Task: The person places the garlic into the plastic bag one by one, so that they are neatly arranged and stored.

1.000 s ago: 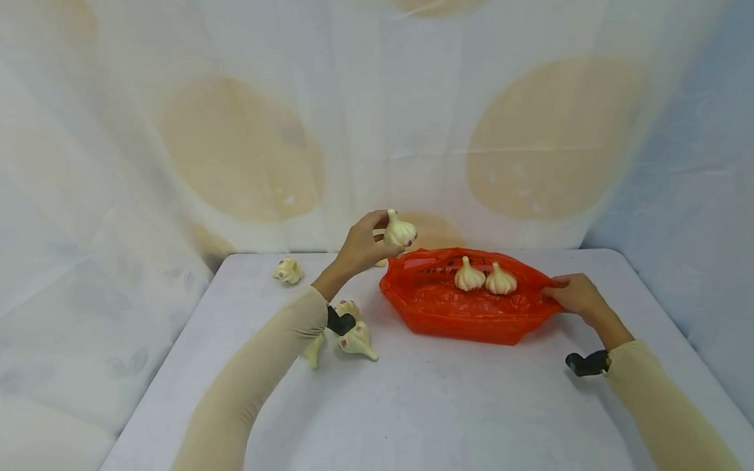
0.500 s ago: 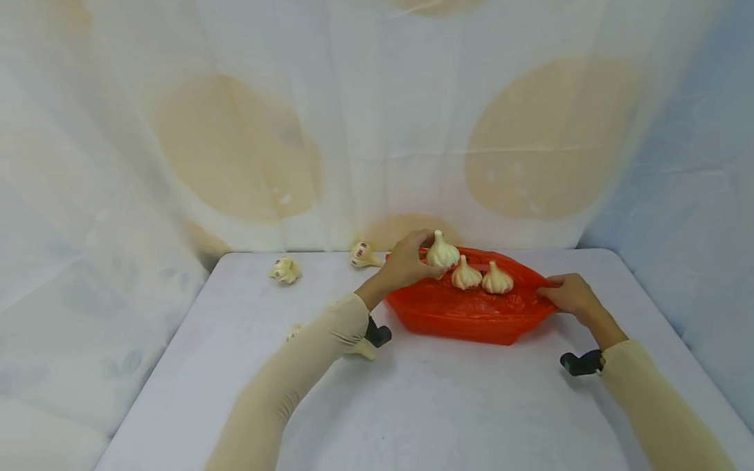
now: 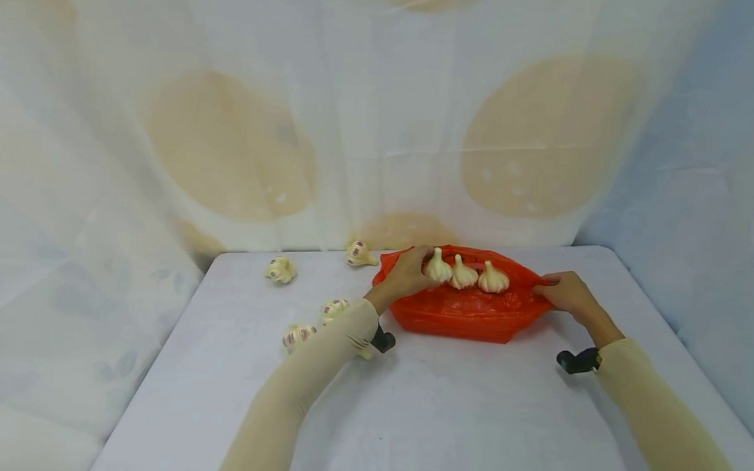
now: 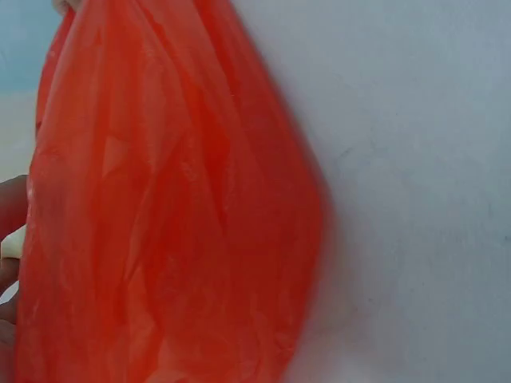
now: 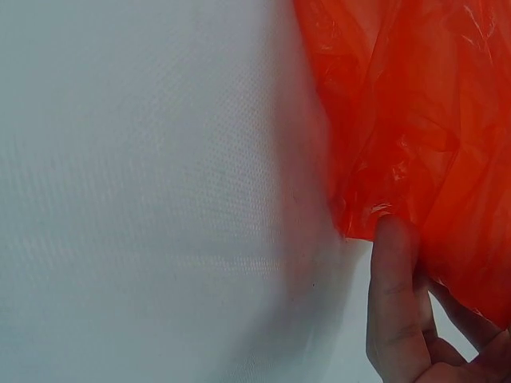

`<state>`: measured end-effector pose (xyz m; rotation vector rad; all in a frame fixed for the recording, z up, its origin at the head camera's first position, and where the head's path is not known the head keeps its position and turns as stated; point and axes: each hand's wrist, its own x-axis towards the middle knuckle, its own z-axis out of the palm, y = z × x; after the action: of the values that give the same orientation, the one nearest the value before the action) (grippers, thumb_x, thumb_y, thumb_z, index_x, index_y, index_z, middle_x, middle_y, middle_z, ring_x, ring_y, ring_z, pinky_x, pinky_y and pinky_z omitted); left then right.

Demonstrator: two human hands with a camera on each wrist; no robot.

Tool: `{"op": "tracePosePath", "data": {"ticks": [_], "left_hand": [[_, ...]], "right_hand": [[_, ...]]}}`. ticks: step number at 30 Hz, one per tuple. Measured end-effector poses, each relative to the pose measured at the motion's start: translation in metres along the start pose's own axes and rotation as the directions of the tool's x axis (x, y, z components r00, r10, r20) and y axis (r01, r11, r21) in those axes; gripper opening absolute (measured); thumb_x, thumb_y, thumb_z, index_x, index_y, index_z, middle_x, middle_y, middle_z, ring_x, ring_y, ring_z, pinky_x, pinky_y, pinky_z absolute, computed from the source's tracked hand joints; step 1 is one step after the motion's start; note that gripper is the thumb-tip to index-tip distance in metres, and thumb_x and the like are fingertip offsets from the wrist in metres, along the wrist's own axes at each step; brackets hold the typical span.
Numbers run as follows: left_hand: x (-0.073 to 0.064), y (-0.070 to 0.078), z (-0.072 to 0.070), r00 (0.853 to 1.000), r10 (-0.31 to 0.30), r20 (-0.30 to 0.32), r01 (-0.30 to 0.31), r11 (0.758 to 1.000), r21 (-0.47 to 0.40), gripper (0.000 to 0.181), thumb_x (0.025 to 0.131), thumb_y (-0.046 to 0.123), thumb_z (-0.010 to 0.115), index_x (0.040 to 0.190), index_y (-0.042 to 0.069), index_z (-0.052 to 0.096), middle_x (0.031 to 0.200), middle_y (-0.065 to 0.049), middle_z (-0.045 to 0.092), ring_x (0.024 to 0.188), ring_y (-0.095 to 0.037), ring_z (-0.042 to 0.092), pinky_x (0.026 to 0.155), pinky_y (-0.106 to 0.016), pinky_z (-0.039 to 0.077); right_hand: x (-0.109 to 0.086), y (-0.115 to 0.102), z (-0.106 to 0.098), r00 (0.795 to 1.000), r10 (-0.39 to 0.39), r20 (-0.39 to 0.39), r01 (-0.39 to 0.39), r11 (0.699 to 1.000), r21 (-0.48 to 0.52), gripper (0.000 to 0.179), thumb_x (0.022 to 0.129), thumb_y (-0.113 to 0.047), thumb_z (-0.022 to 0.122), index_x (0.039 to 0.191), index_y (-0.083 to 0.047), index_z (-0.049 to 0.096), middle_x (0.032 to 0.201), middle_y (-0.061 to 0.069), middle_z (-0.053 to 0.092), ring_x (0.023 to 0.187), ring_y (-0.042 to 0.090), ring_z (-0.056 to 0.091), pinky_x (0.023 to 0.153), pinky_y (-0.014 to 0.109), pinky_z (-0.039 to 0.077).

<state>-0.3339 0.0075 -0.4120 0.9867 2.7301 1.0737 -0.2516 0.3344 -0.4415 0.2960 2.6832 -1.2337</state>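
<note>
A red plastic bag (image 3: pixel 455 320) lies on the table with its mouth spread wide. Three garlic bulbs sit in a row at its opening: a left bulb (image 3: pixel 439 267), a middle bulb (image 3: pixel 464 273) and a right bulb (image 3: pixel 493 278). My left hand (image 3: pixel 409 273) holds the left bulb between thumb and fingers, low in the bag's mouth. In the left wrist view, the bag's side (image 4: pixel 176 199) covers most of that hand. At the bag's right end my right hand (image 3: pixel 565 292) pinches the rim; its thumb (image 5: pixel 394 295) presses the red film in the right wrist view.
On the white table (image 3: pixel 470 412), a garlic bulb (image 3: pixel 280 269) lies at the back left and another bulb (image 3: pixel 359 253) near the back edge. Nearer, a bulb (image 3: pixel 299 335) and a bulb (image 3: pixel 333 310) lie by my left sleeve (image 3: pixel 312 379), which partly hides one more. A patterned curtain (image 3: pixel 381 125) hangs behind.
My left hand has carried its garlic bulb rightward and down into the bag's mouth, beside the two others. The right hand keeps its pinch on the rim.
</note>
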Motion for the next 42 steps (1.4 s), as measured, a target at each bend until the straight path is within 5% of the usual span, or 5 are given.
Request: {"op": "tracePosePath", "data": {"ticks": [10,21,33,42], "left_hand": [[0.004,-0.005,0.014,1.0,-0.012,-0.022,0.013,0.999,0.04,0.058,0.08,0.013,0.08,0.132,0.004,0.055,0.128,-0.006,0.059,0.115,-0.019,0.055,0.1,-0.027,0.043],[0.008,-0.003,0.021,0.994,-0.105,-0.043,0.107,0.992,0.061,0.048,0.089,0.012,0.07,0.131,0.003,0.05,0.119,-0.008,0.06,0.102,-0.02,0.056,0.092,-0.029,0.048],[0.009,-0.012,0.025,0.994,-0.099,-0.046,0.102,0.992,0.071,0.055,0.087,0.013,0.073,0.135,-0.001,0.049,0.128,-0.013,0.059,0.116,-0.024,0.055,0.099,-0.031,0.044],[0.004,-0.023,0.028,0.993,-0.103,-0.051,0.103,0.995,-0.01,0.06,0.087,0.015,0.074,0.139,0.002,0.046,0.135,-0.01,0.054,0.123,-0.022,0.051,0.105,-0.03,0.039]], "right_hand": [[-0.003,-0.001,0.001,1.0,-0.002,-0.006,0.002,1.0,-0.008,0.052,0.097,-0.02,0.055,0.133,0.017,0.046,0.119,0.031,0.056,0.089,0.031,0.059,0.072,0.03,0.055],[-0.003,-0.001,0.005,1.0,0.003,-0.002,-0.003,1.0,-0.016,0.052,0.097,-0.021,0.055,0.133,0.016,0.047,0.12,0.031,0.056,0.091,0.031,0.058,0.073,0.031,0.055],[-0.008,-0.004,0.007,1.0,-0.017,-0.012,0.017,1.0,0.017,0.049,0.096,-0.018,0.055,0.13,0.016,0.049,0.117,0.03,0.058,0.087,0.028,0.059,0.07,0.027,0.053],[-0.009,-0.007,0.01,1.0,-0.012,-0.007,0.012,1.0,0.0,0.049,0.096,-0.019,0.055,0.13,0.015,0.049,0.117,0.029,0.058,0.088,0.028,0.057,0.071,0.027,0.053]]}}
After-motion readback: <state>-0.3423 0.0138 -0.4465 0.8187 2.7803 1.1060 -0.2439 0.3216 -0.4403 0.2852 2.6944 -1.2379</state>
